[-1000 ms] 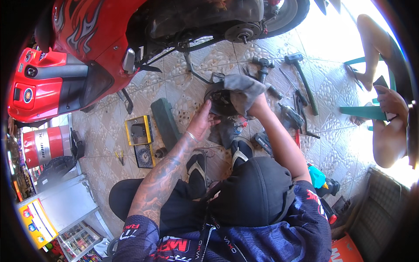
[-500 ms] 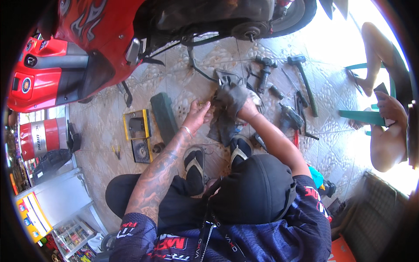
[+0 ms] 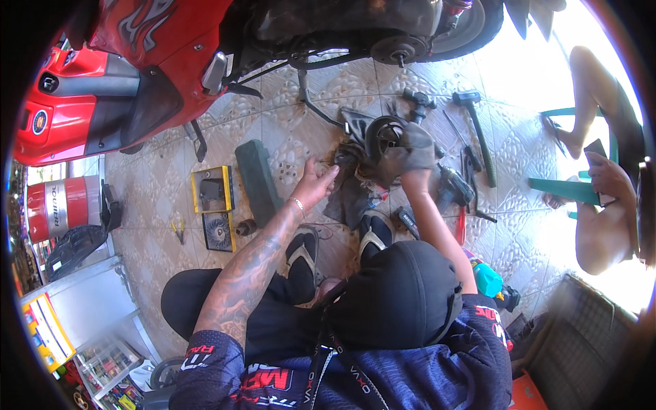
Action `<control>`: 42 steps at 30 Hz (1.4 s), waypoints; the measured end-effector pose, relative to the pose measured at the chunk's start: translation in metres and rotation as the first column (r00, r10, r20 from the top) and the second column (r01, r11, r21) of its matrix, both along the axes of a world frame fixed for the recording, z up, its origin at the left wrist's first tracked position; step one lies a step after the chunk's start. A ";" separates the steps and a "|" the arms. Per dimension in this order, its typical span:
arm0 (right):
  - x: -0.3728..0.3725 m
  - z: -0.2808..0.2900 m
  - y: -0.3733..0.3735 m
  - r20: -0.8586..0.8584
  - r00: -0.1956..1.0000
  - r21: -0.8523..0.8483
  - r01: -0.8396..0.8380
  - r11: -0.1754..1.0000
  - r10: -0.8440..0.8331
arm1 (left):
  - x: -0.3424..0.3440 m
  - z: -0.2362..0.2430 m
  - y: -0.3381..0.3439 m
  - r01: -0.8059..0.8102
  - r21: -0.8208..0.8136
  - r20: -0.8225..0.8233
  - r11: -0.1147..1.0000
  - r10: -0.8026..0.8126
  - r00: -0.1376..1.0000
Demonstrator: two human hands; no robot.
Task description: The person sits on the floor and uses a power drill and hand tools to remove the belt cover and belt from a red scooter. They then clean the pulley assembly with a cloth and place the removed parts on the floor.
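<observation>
My right hand [image 3: 415,179] is wrapped in a dark grey cloth [image 3: 418,149] and grips it. The cloth lies against the right side of a round, hollow metal part [image 3: 378,140] with a dark rim. Beneath that part, a dark rag [image 3: 344,203] is spread on the floor. To the left of the part, my left hand [image 3: 318,184] is closed with the thumb against the curled fingers. Whether a small thing is pinched in it cannot be made out.
A red motorcycle [image 3: 171,75] stands ahead. A long green case [image 3: 257,176] and a yellow-black box [image 3: 213,190] lie left. On the right are a hammer [image 3: 478,130], a power drill [image 3: 454,187] and a cordless tool [image 3: 418,102]. A seated person's hand [image 3: 605,174] is far right.
My right hand has moved right with the cloth, baring the round metal part that the cloth covered before. My left hand has shifted slightly right and stays closed.
</observation>
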State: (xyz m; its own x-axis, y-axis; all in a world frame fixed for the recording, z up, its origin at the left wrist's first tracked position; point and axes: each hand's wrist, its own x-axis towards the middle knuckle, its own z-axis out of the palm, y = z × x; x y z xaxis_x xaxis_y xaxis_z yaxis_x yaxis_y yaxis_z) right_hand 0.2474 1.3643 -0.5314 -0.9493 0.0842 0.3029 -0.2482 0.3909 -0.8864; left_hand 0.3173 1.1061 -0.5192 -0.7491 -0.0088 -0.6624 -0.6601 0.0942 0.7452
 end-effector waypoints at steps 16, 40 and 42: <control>0.032 -0.108 0.037 0.502 0.817 0.088 -0.373 0.924 0.282 | 0.009 -0.012 0.001 0.012 -0.069 0.043 0.998 -0.009 0.999; 0.009 -0.084 -0.123 0.569 0.683 0.677 -0.705 0.210 0.457 | 0.028 -0.004 -0.026 0.065 -0.222 0.111 0.973 -0.041 0.993; 0.008 -0.079 -0.126 0.595 0.684 0.703 -0.697 0.138 0.422 | 0.035 -0.005 -0.030 0.012 -0.207 0.061 0.978 0.001 0.998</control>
State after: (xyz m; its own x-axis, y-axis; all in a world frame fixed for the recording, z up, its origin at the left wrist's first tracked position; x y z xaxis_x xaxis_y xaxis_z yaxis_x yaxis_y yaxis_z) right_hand 0.2558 1.2382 -0.6108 -0.6425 -0.6608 -0.3880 -0.6329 0.7430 -0.2174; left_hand 0.3522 1.0757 -0.5238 -0.7085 -0.1468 -0.6903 -0.7021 0.2460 0.6682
